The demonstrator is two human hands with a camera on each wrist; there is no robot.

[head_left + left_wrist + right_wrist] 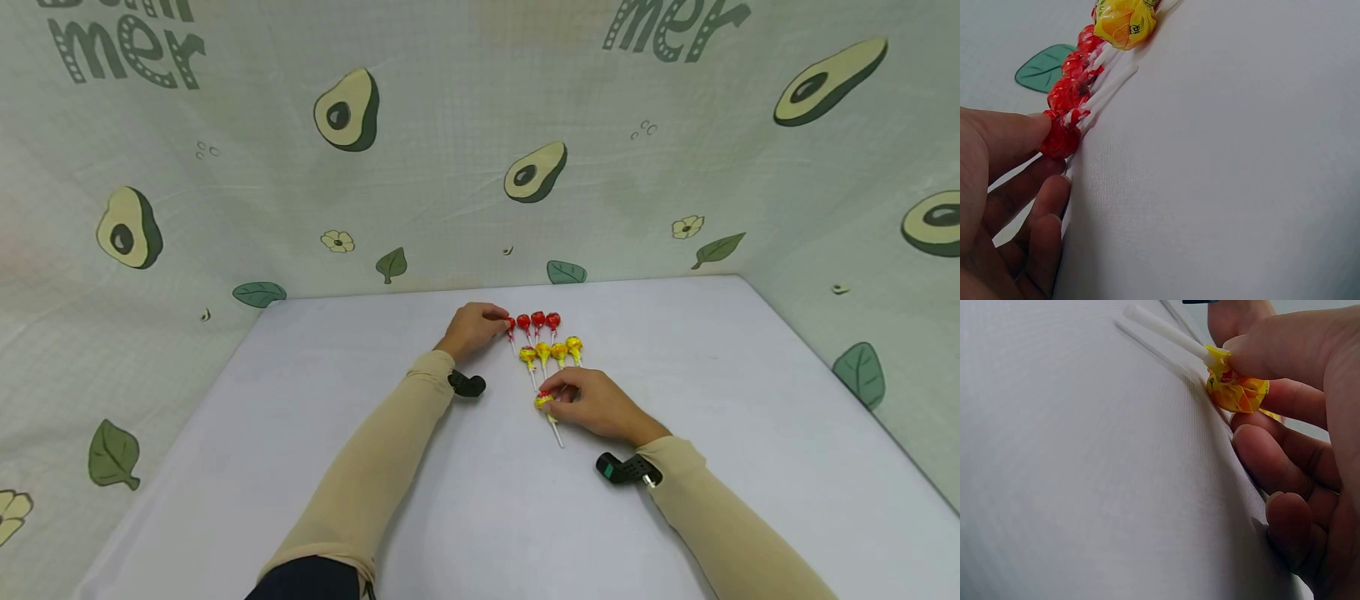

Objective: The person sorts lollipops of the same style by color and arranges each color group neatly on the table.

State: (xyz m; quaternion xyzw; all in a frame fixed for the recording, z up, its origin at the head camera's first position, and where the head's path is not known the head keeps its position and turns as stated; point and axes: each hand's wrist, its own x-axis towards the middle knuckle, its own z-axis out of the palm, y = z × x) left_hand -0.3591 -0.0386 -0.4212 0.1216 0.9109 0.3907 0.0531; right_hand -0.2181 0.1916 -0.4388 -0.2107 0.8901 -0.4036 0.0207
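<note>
My left hand [474,327] pinches the red-wrapped lollipop [1062,136] at the left end of the back row, thumb on one side of the candy and fingers on the other. To its right lie more red lollipops [537,319], their white sticks toward me. In front of them is a row of yellow lollipops [543,351]. Closer to me, my right hand [598,404] holds another yellow lollipop [1237,390] between thumb and fingers. Its white stick points toward me, above its shadow on the table in the right wrist view.
The lollipops lie on a white table [300,375]. A light cloth [442,192] printed with avocados and leaves hangs behind and along the sides. Each wrist wears a black band, such as the one [628,470] on the right.
</note>
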